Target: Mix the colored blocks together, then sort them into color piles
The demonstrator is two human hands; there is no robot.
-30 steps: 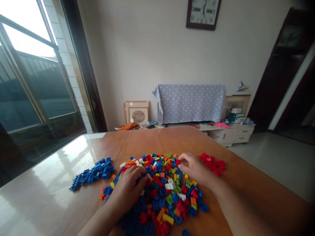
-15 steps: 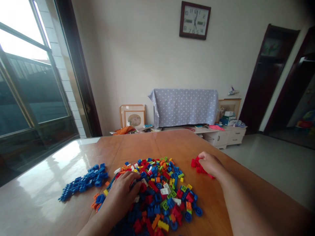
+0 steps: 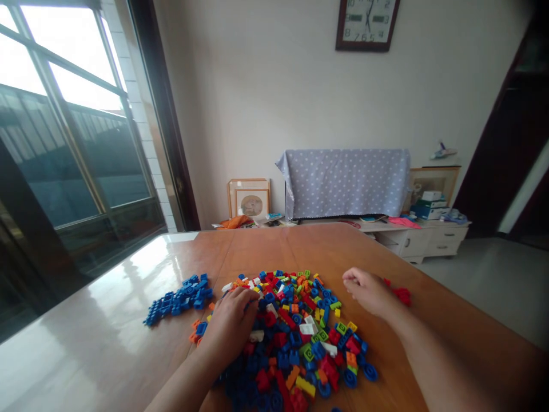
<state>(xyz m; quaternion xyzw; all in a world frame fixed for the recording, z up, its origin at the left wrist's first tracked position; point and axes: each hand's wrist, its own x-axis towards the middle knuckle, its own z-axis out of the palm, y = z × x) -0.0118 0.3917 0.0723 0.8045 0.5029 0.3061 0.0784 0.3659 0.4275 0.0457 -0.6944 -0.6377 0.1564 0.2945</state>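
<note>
My left hand [image 3: 234, 317] rests over the left side of a heap of toy building blocks [image 3: 295, 335], its fingers bent down together among the pieces. Whatever lies under its fingertips is hidden. Between the heap and a small group of red blocks [image 3: 402, 296], my right hand [image 3: 364, 288] hovers with curled fingers and no piece showing in them. The red group lies partly behind the right wrist. The heap mixes red, blue, orange, yellow, green and white bricks, with several blue wheel-like rings at its right edge.
A separate cluster of blue blocks [image 3: 178, 298] lies on the wooden table [image 3: 266, 246], left of the heap. Beyond the table stand a low white cabinet [image 3: 422, 243] and something draped with a dotted cloth [image 3: 347, 183]. A window [image 3: 81, 126] is at the left.
My right hand has left the red blocks and moved left toward the heap. My left hand stays at the heap, its fingers closer together. The view has turned slightly left.
</note>
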